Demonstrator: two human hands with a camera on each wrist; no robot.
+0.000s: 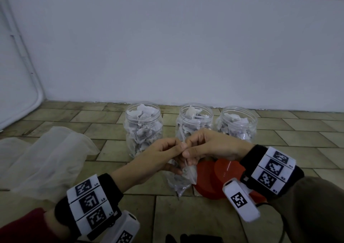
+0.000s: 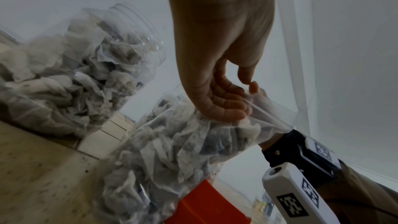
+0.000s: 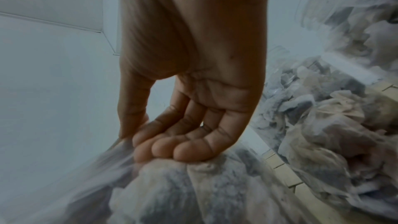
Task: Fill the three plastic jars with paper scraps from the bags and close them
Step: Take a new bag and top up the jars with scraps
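Down on the tiled floor [image 1: 186, 214], I've got both hands on the top of a clear bag of paper scraps [image 1: 183, 179]. My left hand [image 1: 158, 154] and right hand [image 1: 210, 146] each pinch the mouth, fingers curled tight, bag hanging just in front of the middle jar [image 1: 194, 119]. All three jars sit near the wall edge, pretty full, no lids on. Red lids [image 1: 214, 179] lie under my right wrist. Looks like I'm prying the bag open for topping up. Next up: spread the mouth and tip it over a jar.
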